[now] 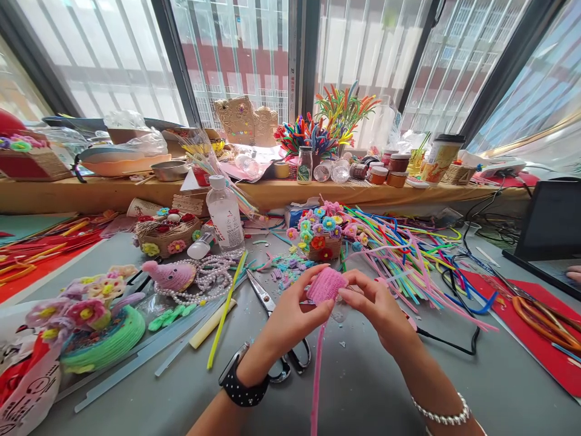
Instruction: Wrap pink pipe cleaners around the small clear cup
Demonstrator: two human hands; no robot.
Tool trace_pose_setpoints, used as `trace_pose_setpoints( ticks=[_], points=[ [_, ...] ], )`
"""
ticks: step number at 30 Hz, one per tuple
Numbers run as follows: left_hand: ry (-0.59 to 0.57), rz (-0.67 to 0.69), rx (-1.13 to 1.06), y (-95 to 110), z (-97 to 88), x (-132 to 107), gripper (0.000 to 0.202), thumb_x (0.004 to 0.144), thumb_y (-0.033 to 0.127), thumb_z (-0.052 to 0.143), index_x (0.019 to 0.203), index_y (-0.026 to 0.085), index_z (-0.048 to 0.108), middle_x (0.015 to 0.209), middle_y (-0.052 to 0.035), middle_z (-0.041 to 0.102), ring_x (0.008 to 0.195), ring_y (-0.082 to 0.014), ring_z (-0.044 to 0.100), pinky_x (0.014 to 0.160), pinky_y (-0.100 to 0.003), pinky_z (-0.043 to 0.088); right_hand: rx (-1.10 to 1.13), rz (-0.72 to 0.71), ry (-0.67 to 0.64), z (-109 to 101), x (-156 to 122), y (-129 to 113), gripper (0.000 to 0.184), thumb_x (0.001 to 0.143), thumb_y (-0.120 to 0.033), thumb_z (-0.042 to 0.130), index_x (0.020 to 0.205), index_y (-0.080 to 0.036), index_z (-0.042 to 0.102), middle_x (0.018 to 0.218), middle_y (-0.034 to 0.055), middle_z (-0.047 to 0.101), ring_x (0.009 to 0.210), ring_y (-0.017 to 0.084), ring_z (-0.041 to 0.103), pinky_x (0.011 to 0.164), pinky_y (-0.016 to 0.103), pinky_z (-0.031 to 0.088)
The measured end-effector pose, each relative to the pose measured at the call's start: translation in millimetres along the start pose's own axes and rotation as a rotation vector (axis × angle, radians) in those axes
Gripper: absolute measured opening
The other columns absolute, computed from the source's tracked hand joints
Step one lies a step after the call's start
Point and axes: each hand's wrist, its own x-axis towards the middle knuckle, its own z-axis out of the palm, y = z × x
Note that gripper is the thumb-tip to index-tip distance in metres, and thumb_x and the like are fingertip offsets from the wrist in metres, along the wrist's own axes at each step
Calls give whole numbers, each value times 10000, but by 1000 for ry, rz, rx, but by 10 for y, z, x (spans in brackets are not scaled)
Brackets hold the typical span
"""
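Left hand (288,315): gripping ribbed, fuzzy pink piece (325,286), frame centre
Right hand (376,306): pinching its right edge
Pink strip (318,375): fuzzy, narrow, lower centre
Scissors (262,293): metal, pointed

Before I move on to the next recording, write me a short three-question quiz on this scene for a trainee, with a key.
1. Fill in: the left hand and the right hand both hold a fuzzy piece whose colour is ____.

2. True or false: a beaded bracelet is worn on the right arm.

3. Which thing is partly hidden by the left hand?
A) the clear bottle
B) the black-handled scissors
C) the laptop

Key: 1. pink; 2. true; 3. B
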Motion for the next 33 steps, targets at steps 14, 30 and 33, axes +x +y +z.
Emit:
trace_pose_setpoints(
  ticks=[14,30,33],
  points=[
    [6,15,61,26,13,-15,532,751,311,577,1265,238,459,1149,-60,546,850,-169,552,733,-283,484,-70,-141,113,-6,-8,15,249,806,-407,561,673,-197,576,776,15,523,784,169,509,693,276,396],
    [-130,-167,-314,-20,-103,62,660,639,437,703,1202,221,434,1068,-74,582,837,-169,602,756,-311,469,-228,-161,-84,-86,157,-235,243,811,-372,565,653,-195,616,908,36,527,877,180,536,835,313,382],
    [-88,-172,-388,13,-119,45,730,684,394,678,1322,257,351,1152,-89,559,941,-198,596,779,-323,481,-280,-196,-209,-99,306,-327,226,822,-359,553,675,-200,616,911,37,536,895,180,542,847,318,391]
  ],
)
